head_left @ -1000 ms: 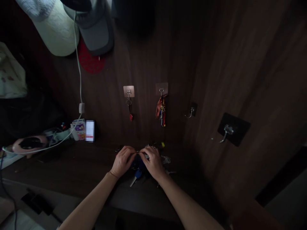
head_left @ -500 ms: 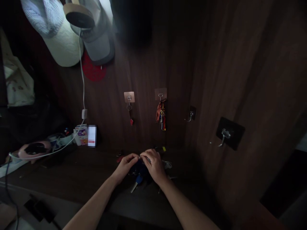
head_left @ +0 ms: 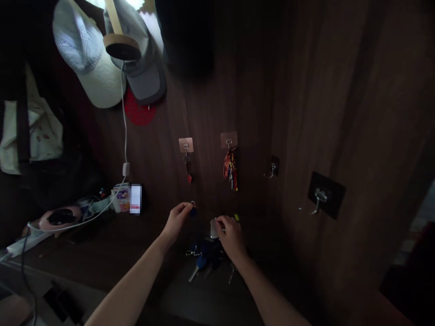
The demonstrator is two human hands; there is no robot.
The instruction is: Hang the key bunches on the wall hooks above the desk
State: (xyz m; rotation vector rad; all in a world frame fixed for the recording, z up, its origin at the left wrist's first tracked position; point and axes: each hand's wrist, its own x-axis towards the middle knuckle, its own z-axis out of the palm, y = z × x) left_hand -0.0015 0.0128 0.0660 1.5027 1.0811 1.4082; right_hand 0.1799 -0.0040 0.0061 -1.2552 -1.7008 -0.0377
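Observation:
My left hand (head_left: 177, 220) pinches a small dark blue key tag (head_left: 193, 210) with a metal ring at its top, raised near the back panel. To the right, my right hand (head_left: 231, 232) has its fingers closed on a pale grey flat tag (head_left: 214, 228). Below and between the hands, a pile of keys (head_left: 204, 249) lies on the dark shelf. A blue-headed key (head_left: 200, 263) points toward me out of that pile. Just behind my right hand is a small yellow-green piece (head_left: 237, 218).
On the back panel, one hook (head_left: 186, 146) bears a red-tipped keyring, and another holds a colourful key bunch (head_left: 231, 165). Black-backed hooks (head_left: 319, 195) are on the right wall. Caps (head_left: 102, 81) hang upper left above a lit phone (head_left: 135, 198) and a white cable (head_left: 124, 117).
My hands were together over the keys and are now apart. My left hand has moved up and left with the blue tag. The pale tag now shows at my right fingers.

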